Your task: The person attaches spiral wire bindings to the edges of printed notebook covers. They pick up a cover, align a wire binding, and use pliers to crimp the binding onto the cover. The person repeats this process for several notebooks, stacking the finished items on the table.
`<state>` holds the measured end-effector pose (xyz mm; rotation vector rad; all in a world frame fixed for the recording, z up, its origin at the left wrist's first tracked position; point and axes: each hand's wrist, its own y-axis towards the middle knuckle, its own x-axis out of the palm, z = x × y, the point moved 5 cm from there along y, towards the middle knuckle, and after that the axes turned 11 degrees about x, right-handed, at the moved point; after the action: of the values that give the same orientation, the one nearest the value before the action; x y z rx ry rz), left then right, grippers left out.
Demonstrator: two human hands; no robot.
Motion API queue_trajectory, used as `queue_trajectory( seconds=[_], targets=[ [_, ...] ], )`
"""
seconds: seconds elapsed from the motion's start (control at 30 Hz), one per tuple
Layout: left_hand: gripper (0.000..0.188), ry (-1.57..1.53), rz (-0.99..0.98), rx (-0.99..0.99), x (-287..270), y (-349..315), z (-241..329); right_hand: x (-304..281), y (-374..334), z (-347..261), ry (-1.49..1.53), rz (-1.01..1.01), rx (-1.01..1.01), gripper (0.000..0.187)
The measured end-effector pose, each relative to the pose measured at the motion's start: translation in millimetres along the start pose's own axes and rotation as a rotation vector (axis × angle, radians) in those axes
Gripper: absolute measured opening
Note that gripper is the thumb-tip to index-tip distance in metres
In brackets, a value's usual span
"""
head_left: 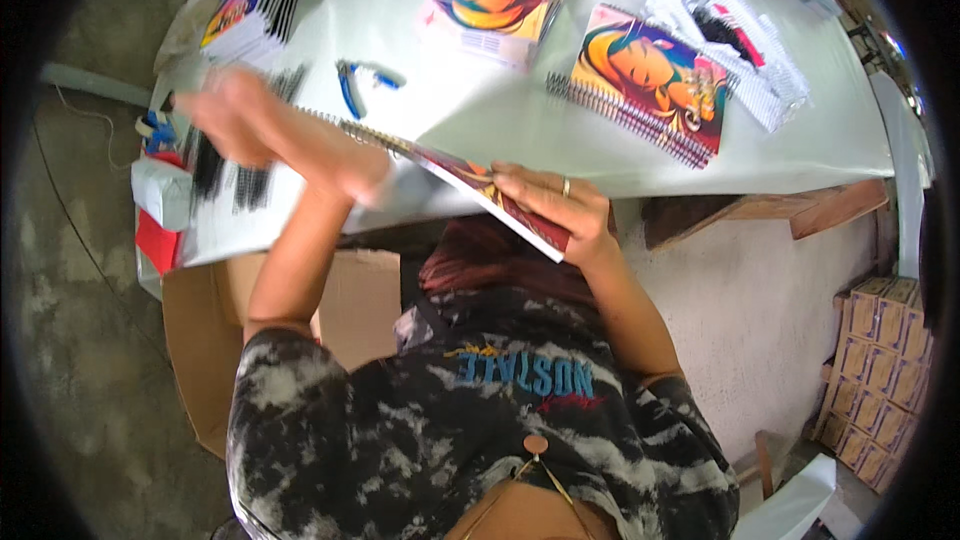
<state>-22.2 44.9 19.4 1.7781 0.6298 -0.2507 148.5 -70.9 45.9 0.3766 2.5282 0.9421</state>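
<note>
My right hand [560, 205], with a ring on one finger, grips a notebook [470, 175] held on edge over the table's near side. A dark spiral coil [350, 128] runs along the notebook's upper edge toward my left hand [290, 135]. Motion blurs that hand, so its fingers cannot be made out, nor whether it touches the coil. Loose black spiral coils [250, 185] lie on the table beyond and beside my left forearm. Blue-handled pliers [350, 88] rest a little farther off.
Spiral-bound notebooks with colourful covers [650, 80] lie at the right, beside crumpled white paper [740, 25]. Another notebook stack [490, 0] sits at the far middle, more [255, 5] at far left. A cardboard box [360, 305] stands below the table; brown cartons [880, 370] are piled at right.
</note>
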Motion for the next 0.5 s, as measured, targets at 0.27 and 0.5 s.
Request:
queue_trajectory(
  seconds=[0.27, 0.5],
  targets=[
    [0.095, 0.155, 0.119, 0.118, -14.7, 47.6, 1.2, -7.1, 0.7, 4.8, -0.018, 0.053, -0.012, 0.034],
    [0.106, -0.175, -0.165, -0.019, 9.7, 14.9, 17.4, -8.6, 4.6, 2.1, -0.020, 0.061, 0.008, 0.031]
  ],
)
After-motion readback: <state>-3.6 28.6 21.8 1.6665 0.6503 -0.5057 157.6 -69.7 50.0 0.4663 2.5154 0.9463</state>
